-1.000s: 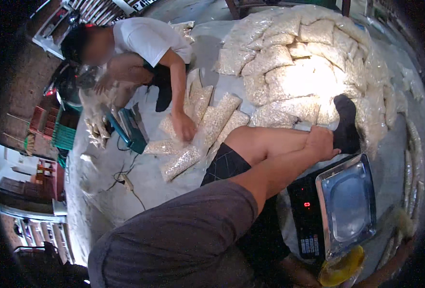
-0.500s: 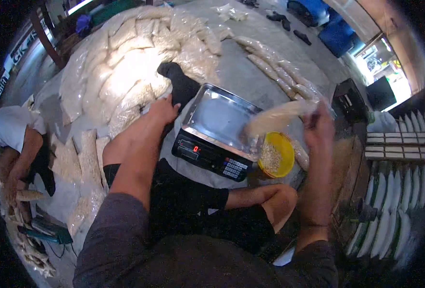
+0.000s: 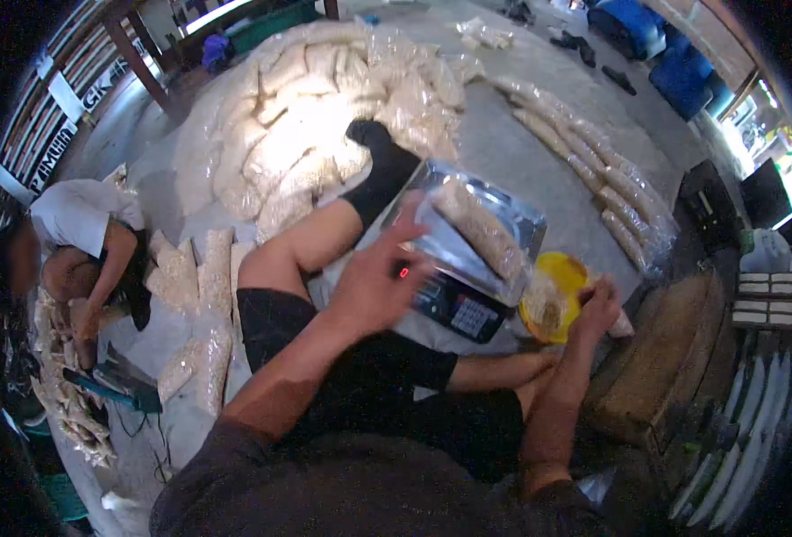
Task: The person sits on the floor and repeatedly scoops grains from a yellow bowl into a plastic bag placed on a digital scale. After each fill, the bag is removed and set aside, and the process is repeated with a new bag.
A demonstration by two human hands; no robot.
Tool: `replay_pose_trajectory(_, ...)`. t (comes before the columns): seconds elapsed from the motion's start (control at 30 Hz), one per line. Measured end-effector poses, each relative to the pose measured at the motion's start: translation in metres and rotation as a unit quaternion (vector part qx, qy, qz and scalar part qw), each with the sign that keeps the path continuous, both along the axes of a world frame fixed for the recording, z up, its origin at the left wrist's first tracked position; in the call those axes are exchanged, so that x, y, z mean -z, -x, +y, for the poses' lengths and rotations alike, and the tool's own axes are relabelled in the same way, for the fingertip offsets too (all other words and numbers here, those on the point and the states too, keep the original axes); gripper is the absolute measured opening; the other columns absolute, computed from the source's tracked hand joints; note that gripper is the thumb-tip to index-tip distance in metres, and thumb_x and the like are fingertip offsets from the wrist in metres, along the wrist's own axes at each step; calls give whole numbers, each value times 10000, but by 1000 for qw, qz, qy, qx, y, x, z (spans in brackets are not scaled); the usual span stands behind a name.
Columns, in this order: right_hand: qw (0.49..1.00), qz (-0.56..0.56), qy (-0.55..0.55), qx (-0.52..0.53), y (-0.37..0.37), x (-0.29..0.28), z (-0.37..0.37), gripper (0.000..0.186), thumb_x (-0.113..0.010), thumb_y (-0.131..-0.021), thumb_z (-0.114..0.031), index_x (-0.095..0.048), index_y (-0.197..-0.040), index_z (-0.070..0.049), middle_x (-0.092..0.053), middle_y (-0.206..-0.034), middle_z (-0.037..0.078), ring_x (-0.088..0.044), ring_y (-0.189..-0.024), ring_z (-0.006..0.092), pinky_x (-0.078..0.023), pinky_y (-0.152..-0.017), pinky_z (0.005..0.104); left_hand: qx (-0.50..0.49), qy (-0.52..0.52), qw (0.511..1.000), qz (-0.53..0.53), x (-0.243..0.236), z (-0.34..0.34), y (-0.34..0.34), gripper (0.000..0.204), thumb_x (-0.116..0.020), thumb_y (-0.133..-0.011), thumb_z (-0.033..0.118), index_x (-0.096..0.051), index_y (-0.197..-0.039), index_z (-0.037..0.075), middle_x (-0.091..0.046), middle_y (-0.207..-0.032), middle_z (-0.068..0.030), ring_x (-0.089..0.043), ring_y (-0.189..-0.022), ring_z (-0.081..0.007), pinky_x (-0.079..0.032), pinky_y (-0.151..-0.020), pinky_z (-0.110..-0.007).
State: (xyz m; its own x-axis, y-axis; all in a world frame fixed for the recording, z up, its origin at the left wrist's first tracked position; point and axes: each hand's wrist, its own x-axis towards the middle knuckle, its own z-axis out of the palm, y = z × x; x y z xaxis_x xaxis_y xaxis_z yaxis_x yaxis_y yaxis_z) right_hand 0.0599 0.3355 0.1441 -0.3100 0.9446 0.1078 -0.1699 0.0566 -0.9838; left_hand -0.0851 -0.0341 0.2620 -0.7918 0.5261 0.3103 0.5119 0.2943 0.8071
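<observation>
A long clear bag of pale pieces (image 3: 478, 228) lies aslant on the metal pan of the digital scale (image 3: 454, 304) in front of me. My left hand (image 3: 378, 277), smeared by motion, hovers over the scale's left front side with fingers apart and nothing visible in it. At the right, my right hand (image 3: 599, 309) is at the rim of a yellow bucket (image 3: 559, 265), its fingers curled together. Whatever they hold, if anything, is too small to make out. Loose pale pieces (image 3: 548, 304) lie inside the bucket.
A big heap of filled bags (image 3: 324, 98) lies beyond my left leg. More filled bags (image 3: 584, 148) form a row at the right. A co-worker (image 3: 91, 224) crouches at the left beside further bags (image 3: 212, 277). A wooden trough-like piece (image 3: 651, 358) is at the right.
The bag blurred near my right hand now rests on the scale pan. My right hand has lowered to the bucket. My left hand has moved from my leg to the scale. The view has shifted.
</observation>
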Motion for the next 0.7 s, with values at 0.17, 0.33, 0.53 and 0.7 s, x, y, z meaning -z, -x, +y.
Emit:
replay_pose_trajectory(0.17,927,-314,-184,-95,-9,59,71,328,-628,-1012,-314,-657,-916,-2,-640,-737,56,-590,-652,151,-484,-616,320,48,-87,976,192,-109,83,-31,311,-717,-915,352,-669,-1086,97,-675,-834,-118,-655,-694,-327,-499,-608,-433)
replay_pose_trajectory(0.33,902,-350,-194,-164,-17,44,48,375,-627,-991,-354,-693,-1095,1,-733,-958,176,-702,-888,296,-542,-828,417,311,-17,912,266,-55,125,-73,315,-662,-955,371,-614,-801,100,-590,-660,-128,-629,-621,-369,-494,-561,-448)
replay_pose_trajectory(0.53,900,-326,-202,-208,-37,24,43,337,-612,-1026,-316,-699,-1005,9,-724,-868,88,-678,-802,172,-544,-763,330,469,36,775,-423,217,105,-113,428,-531,-1025,455,-641,-1172,70,-701,-917,-138,-707,-781,-312,-558,-701,-466)
replay_pose_trajectory(0.7,775,-486,-152,-374,-51,17,49,244,-648,-1006,-225,-698,-1112,-11,-722,-953,69,-666,-825,174,-543,-772,320,236,76,654,-715,197,107,-89,464,-501,-1042,427,-602,-1274,37,-714,-995,-156,-704,-829,-277,-584,-762,-418)
